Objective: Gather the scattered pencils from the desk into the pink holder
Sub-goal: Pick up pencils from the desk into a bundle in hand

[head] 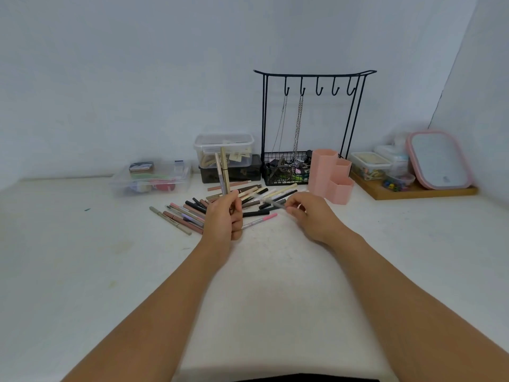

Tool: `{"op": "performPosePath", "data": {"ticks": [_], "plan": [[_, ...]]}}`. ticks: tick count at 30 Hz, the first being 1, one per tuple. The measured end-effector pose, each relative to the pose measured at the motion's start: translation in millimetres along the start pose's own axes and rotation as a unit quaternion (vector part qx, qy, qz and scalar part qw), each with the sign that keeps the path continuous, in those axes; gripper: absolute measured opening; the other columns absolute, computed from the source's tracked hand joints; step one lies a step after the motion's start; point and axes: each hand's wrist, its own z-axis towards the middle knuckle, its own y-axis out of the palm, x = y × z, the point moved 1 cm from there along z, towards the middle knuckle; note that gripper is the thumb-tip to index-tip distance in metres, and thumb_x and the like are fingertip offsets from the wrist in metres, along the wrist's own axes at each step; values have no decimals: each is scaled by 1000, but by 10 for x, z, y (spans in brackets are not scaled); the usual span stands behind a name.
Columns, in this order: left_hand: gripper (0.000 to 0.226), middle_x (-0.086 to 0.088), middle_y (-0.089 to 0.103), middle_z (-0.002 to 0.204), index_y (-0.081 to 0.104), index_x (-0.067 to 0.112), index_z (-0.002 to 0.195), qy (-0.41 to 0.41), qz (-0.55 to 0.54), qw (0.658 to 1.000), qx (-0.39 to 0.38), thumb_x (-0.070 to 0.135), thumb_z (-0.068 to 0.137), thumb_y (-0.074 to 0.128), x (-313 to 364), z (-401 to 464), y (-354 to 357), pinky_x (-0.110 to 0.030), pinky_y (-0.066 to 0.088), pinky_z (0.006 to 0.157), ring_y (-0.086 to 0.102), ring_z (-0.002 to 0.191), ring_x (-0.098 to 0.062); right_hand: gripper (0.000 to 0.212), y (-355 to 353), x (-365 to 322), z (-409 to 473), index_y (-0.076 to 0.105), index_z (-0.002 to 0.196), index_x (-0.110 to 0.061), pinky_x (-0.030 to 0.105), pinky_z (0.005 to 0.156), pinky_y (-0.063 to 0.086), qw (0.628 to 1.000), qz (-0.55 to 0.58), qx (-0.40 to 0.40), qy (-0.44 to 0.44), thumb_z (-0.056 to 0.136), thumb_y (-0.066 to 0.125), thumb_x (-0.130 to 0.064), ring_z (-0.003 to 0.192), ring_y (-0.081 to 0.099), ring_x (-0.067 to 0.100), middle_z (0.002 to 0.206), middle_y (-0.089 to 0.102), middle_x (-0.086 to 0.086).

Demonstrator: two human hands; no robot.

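Note:
Several pencils (249,197) lie scattered in a fan on the white desk (82,244), in black, pink, cream and brown. My left hand (223,216) is closed around two upright pencils (223,172), one beige and one pale, their tips pointing up. My right hand (305,213) pinches the end of a grey pencil (275,202) that lies low over the pile. A pink-tipped pencil (260,220) rests between the two hands. The pink holder (330,175), made of three hexagonal tubes, stands just right of the pile, beyond my right hand.
A black wire rack (311,117) with hooks, chains and a basket stands behind the pile. Clear boxes (223,147) sit stacked to its left, a low clear tray (151,177) farther left. At the right, a wooden board (413,191) carries small boxes and a pink-rimmed mirror (438,161).

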Motion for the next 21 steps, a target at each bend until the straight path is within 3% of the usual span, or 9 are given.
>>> {"op": "performPosePath", "data": {"ticks": [4, 7, 9, 13, 16, 19, 21], "plan": [[31, 3, 29, 56, 50, 17, 70, -2, 9, 1000, -19, 24, 101, 51, -20, 4, 32, -20, 16, 39, 20, 45, -10, 8, -69, -196, -38, 63, 96, -11, 22, 62, 49, 979, 199, 44, 19, 100, 56, -11, 64, 56, 8, 78, 63, 2], [25, 3, 28, 57, 53, 17, 76, -9, 18, 999, -34, 26, 99, 55, -44, 27, 64, -19, 16, 39, 20, 45, -10, 12, -19, -405, -85, 65, 104, 3, 23, 62, 56, 916, 399, 27, 36, 98, 58, -4, 65, 63, 12, 77, 67, 10], [19, 3, 31, 59, 53, 18, 79, -21, 24, 998, -50, 21, 97, 57, -75, 35, 73, -18, 18, 37, 23, 45, -9, 13, 56, -500, -100, 66, 103, 6, 26, 65, 59, 882, 469, 14, 47, 96, 61, -3, 68, 65, 17, 79, 69, 13], [19, 1, 35, 62, 49, 16, 80, -17, 53, 996, -72, -3, 82, 52, -121, 43, 52, -19, 21, 39, 27, 48, -10, 12, 208, -597, -107, 70, 99, 5, 23, 58, 52, 871, 487, 1, 67, 93, 65, -4, 65, 64, 13, 78, 72, 11], [20, 0, 44, 60, 51, 14, 81, 8, 104, 992, -77, 1, 68, 58, -128, 22, 78, -21, 22, 42, 31, 48, -10, 8, 283, -637, -114, 74, 92, 1, 20, 52, 42, 878, 474, 0, 67, 90, 68, -5, 58, 55, 9, 71, 69, 6], [19, -3, 62, 62, 58, 11, 92, 17, 148, 985, -83, -6, 82, 55, -122, -8, 115, -21, 25, 42, 35, 46, -10, 9, 338, -678, -137, 74, 93, 4, 18, 49, 41, 875, 479, 2, 72, 88, 70, -2, 53, 52, 8, 66, 66, 6], [22, -1, 58, 60, 57, 5, 104, 1, 145, 986, -80, -8, 88, 48, -124, -8, 122, -22, 23, 43, 34, 48, -12, 12, 352, -690, -146, 74, 94, 7, 16, 50, 43, 878, 472, 7, 76, 87, 71, -1, 52, 54, 5, 65, 67, 4]]}}
